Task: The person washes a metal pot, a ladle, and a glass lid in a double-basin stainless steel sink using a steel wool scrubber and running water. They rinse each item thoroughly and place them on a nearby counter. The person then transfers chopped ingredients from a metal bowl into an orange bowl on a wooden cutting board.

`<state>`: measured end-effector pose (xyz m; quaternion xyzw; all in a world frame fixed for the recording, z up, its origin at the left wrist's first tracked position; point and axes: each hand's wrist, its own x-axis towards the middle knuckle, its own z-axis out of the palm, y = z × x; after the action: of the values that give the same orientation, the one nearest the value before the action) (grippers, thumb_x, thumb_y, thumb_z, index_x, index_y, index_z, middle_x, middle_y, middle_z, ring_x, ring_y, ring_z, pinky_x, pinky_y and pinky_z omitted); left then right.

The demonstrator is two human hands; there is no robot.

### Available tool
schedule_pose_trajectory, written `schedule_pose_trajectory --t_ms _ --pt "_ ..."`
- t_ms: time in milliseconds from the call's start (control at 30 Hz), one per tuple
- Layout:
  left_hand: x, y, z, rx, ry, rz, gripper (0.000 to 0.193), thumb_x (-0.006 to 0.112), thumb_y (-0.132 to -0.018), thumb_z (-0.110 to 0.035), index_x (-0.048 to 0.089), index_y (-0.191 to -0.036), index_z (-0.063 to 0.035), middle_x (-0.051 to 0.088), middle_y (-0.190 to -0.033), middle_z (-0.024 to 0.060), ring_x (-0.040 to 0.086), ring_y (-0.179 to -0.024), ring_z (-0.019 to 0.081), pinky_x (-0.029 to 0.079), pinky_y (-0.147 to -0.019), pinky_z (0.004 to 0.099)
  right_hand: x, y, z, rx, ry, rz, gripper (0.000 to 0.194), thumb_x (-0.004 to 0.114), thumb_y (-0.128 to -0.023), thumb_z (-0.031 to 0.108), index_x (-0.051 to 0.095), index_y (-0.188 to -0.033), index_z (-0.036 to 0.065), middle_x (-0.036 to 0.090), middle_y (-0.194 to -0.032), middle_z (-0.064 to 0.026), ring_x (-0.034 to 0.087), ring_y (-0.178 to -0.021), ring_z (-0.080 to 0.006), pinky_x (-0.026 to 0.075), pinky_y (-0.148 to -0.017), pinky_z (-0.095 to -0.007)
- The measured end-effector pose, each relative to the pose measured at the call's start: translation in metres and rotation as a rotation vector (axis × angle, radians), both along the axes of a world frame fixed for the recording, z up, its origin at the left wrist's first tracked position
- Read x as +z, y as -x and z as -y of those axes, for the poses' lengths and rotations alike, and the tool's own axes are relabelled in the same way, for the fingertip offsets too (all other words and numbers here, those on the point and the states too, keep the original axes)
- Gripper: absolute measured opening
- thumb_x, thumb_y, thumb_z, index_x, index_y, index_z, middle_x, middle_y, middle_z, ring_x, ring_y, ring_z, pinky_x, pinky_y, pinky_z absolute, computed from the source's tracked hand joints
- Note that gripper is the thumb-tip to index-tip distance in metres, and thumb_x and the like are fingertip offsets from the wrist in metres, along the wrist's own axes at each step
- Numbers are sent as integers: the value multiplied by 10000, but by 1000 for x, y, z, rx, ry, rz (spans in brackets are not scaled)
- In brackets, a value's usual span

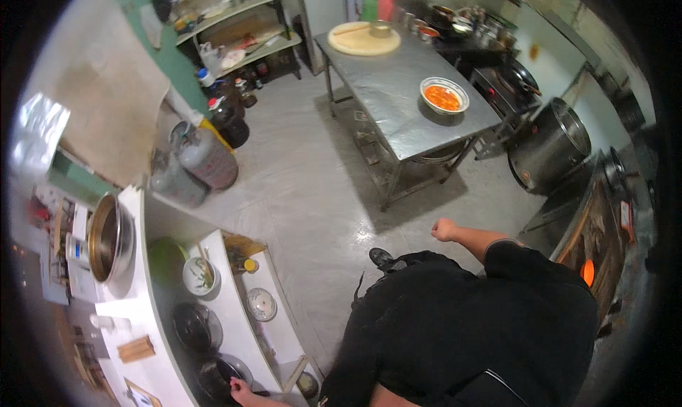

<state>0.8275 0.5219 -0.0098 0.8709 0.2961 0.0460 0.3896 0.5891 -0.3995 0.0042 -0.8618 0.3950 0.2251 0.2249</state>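
Observation:
My left hand [244,392] is at the bottom edge, beside a dark round pan [216,379] on the white shelf unit. Its fingers are bent next to something dark; whether they grip it I cannot tell. Out to the other side, my right hand [443,230] hangs over the floor with fingers curled in and nothing visible in it. Beyond it is a steel table [389,98], apart from the hand. On that table stands a white patterned bowl [444,95] with orange-red food inside. A round wooden board [351,43] lies at its far end, carrying a rolling pin [351,31] and a metal pot [380,30].
Left, the white counter [122,322] bears a large metal basin [111,239]. Its shelves hold a white bowl [200,275] and a lidded dish [261,304]. Gas cylinders [205,154] stand by the wall. A tall stockpot [549,146] and a stove [503,87] are right.

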Motion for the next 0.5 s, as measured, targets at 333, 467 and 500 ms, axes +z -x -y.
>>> schedule_pose_trajectory --t_ms 333,467,500 --pt "29 54 144 47 -587 -131 280 506 -930 -165 555 -1064 77 635 -994 195 634 -806 252 533 -572 383 19 40 69 -836 -277 390 199 588 -895 186 639 -774 36 595 -646 -57 578 -584 -157 479 -515 -311" --pt "30 85 212 -32 -524 -141 247 522 -921 -167 549 -1014 61 633 -939 174 627 -775 232 516 -567 369 47 1 121 -892 -296 592 187 570 -898 151 646 -779 28 606 -654 -71 577 -559 -177 461 -486 -331" --pt "29 92 231 -61 -502 -151 240 526 -919 -168 547 -1001 57 633 -925 168 625 -768 227 512 -566 365 49 -9 132 -899 -330 641 185 568 -901 149 650 -788 28 608 -656 -66 581 -567 -173 466 -490 -328"
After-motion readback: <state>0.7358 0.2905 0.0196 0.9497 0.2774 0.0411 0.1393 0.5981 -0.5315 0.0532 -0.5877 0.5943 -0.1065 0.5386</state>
